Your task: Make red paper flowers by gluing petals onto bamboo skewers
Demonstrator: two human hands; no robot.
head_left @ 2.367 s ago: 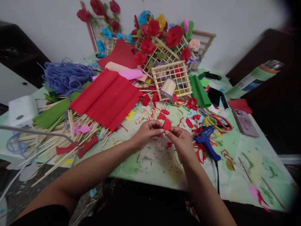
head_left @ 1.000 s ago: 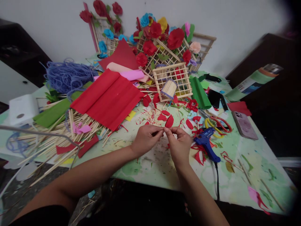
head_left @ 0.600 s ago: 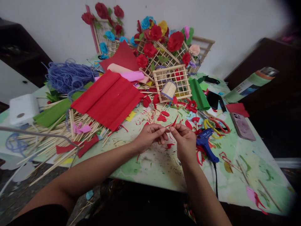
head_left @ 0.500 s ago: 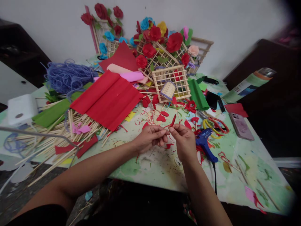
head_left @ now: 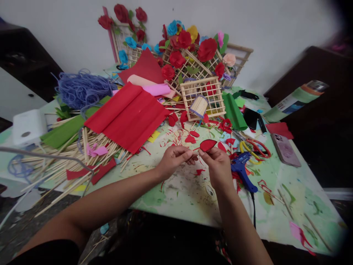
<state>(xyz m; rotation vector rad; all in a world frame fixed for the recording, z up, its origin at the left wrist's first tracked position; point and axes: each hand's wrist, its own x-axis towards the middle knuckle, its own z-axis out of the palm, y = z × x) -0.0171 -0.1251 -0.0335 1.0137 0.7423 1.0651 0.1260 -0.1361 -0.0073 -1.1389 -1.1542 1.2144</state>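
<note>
My left hand [head_left: 176, 160] and my right hand [head_left: 217, 167] meet fingertip to fingertip above the near middle of the table. Between the thumb and fingers of the right one is a red paper petal [head_left: 207, 145], its broad face showing. The left fingers are pinched on something thin, too small to make out. Loose red petals [head_left: 190, 139] lie just beyond the hands. A blue glue gun [head_left: 242, 171] rests right of my right hand, beside scissors with red and yellow handles [head_left: 257, 149].
Red crepe paper [head_left: 128, 117] covers part of a pile of sticks [head_left: 60, 162] at left. Blue cord [head_left: 82, 88] lies behind. Stick lattices [head_left: 204, 98] with paper flowers stand at the back. A phone [head_left: 285, 149] and bottle [head_left: 296, 101] are at right.
The red petal has turned from edge-on to showing its broad face. Both hands remain close together, and the whole view has shifted slightly.
</note>
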